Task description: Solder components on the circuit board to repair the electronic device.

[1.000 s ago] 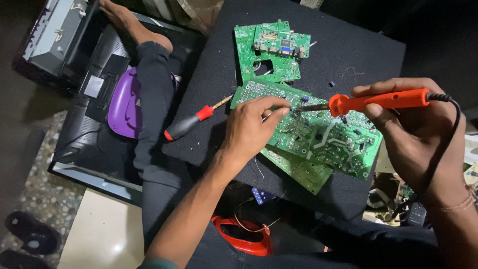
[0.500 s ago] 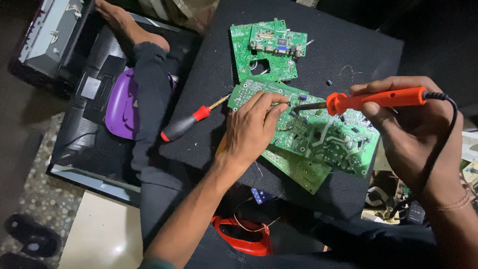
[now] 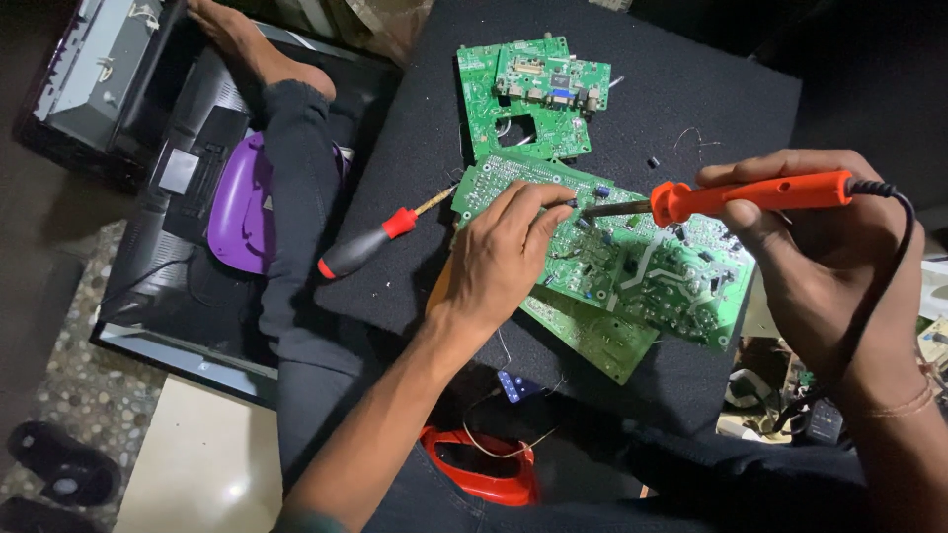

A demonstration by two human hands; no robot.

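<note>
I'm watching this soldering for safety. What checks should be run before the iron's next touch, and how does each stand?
1. Right hand grips soldering iron by its orange handle, off the metal: ok.
2. Left hand steadies the green circuit board: ok.
3. Left fingertips clear of the tip: not ok, very close.
4. Cord free of the board: ok.
5. Screwdriver out of the way: ok.
6. Tip heat: cannot tell.

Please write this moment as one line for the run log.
left hand: pressing on green circuit board | right hand: holds orange soldering iron, tip at board | screwdriver: lying on black mat
</note>
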